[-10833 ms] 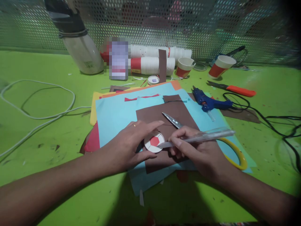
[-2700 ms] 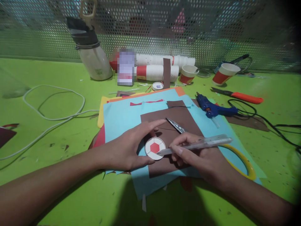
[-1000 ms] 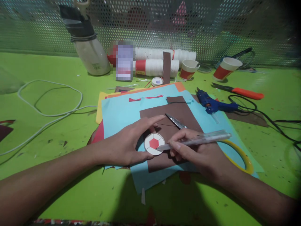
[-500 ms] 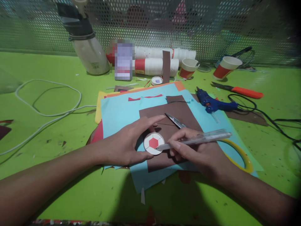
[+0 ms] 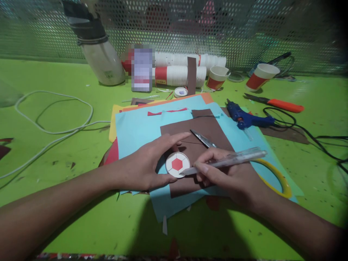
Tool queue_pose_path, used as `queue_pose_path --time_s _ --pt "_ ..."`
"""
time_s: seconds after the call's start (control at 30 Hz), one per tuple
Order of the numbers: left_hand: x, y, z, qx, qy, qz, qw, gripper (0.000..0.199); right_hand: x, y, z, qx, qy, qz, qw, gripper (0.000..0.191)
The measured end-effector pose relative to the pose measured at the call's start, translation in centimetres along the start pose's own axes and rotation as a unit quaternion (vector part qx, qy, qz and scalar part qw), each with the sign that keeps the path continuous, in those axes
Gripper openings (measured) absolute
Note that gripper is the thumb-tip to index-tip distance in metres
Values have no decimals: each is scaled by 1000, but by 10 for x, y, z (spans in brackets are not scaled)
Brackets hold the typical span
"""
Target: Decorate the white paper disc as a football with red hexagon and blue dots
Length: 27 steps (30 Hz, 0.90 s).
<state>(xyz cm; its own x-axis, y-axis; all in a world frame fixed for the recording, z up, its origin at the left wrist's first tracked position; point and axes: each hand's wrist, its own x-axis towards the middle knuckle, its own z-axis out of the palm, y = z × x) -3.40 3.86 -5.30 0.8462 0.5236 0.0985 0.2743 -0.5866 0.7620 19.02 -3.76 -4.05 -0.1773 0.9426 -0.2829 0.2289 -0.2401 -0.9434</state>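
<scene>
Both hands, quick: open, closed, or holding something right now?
Left hand: partly open, curved around the white disc; whether it grips cannot be told.
Right hand: closed, holding the pen, tip at the disc.

The person's left hand [image 5: 144, 163] and right hand [image 5: 223, 166] are both ungloved, with slim fingers [image 5: 174, 138] and narrow wrists [image 5: 110, 176]. The left forearm [image 5: 62, 200] is bare and smooth in outline, broadening steadily away from the wrist; the right forearm [image 5: 290, 215], equally bare, runs into dark shadow that hides its far end.
</scene>
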Motion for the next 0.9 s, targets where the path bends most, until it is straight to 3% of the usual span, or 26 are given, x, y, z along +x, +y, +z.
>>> queue_pose_path --time_s 0.9 --pt "0 -2 1 2 2 4 1000 86 3 4 2 -16 9 -16 1000 16"
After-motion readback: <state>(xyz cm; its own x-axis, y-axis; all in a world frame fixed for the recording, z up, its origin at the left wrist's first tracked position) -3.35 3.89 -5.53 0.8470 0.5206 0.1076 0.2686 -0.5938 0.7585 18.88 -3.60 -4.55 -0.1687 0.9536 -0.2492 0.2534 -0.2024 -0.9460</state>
